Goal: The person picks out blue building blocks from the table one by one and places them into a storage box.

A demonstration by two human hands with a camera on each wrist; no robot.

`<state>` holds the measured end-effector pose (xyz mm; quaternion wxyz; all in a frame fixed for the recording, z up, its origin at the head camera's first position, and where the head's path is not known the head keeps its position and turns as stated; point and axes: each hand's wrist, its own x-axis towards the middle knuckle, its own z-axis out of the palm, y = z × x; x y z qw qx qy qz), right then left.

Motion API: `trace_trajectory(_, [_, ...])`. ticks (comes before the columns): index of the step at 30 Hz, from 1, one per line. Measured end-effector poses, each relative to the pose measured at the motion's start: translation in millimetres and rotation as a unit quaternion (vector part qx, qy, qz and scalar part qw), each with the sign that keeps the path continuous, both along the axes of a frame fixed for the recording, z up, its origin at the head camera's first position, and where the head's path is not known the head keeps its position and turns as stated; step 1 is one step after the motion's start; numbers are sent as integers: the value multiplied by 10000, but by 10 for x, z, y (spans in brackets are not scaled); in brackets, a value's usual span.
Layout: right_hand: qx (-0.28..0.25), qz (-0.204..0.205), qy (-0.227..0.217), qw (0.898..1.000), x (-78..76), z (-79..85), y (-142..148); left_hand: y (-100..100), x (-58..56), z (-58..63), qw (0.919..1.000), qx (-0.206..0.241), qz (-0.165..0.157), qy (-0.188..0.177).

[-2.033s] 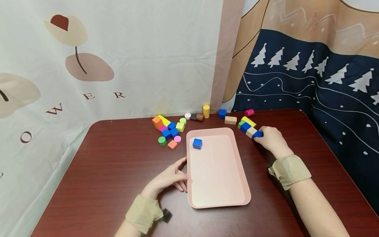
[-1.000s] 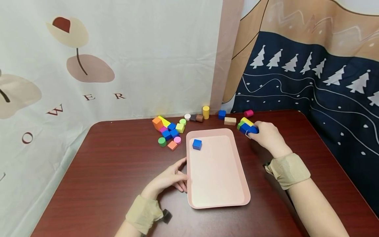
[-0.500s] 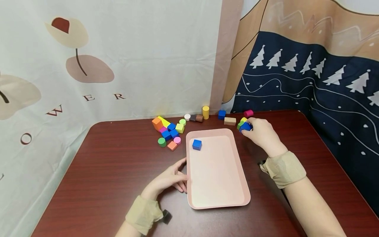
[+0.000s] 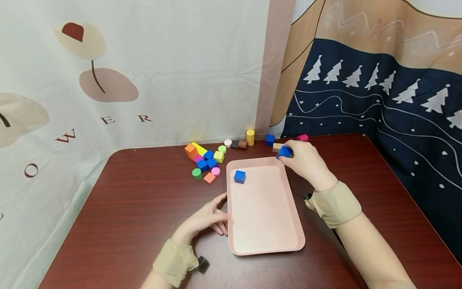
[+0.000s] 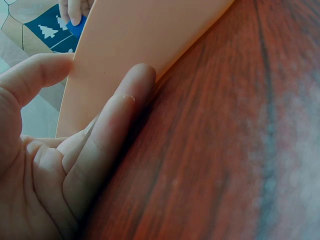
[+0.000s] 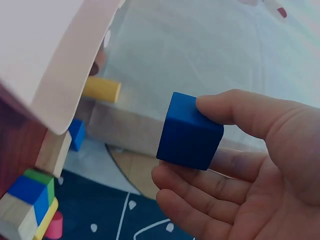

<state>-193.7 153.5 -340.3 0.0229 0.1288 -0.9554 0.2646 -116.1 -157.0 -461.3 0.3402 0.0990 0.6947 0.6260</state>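
My right hand (image 4: 306, 163) pinches a blue cube (image 4: 284, 152) between thumb and fingers, above the far right corner of the pink tray (image 4: 302, 237). In the right wrist view, the held cube (image 6: 192, 132) shows plainly, with the thumb on top of it. A second blue cube (image 4: 240, 176) lies inside the tray near its far left corner. My left hand (image 4: 203, 216) rests at the tray's left side with fingers extended. In the left wrist view, its fingertips touch the tray's outer wall (image 5: 125, 40).
A cluster of coloured blocks, including an orange block (image 4: 191, 151) and a green cylinder (image 4: 197, 174), lies left of the tray. Behind the tray stand a yellow cylinder (image 4: 250, 137) and another blue cube (image 4: 269, 140). A magenta cylinder (image 4: 302, 137) lies at the back right.
My right hand has picked up a blue cube from the end of the block row on the right and carried it left to the tray's far corner. The left hand stays put.
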Motion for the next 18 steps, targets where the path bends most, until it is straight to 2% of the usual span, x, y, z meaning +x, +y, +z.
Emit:
trace_trajectory(10, [94, 151, 86, 9998, 7, 26, -210, -1, 13, 2, 10000, -2, 11, -15])
trace_trajectory(18, [65, 277, -339, 9990, -22, 69, -450, 13, 6, 65, 10000, 5, -47, 36])
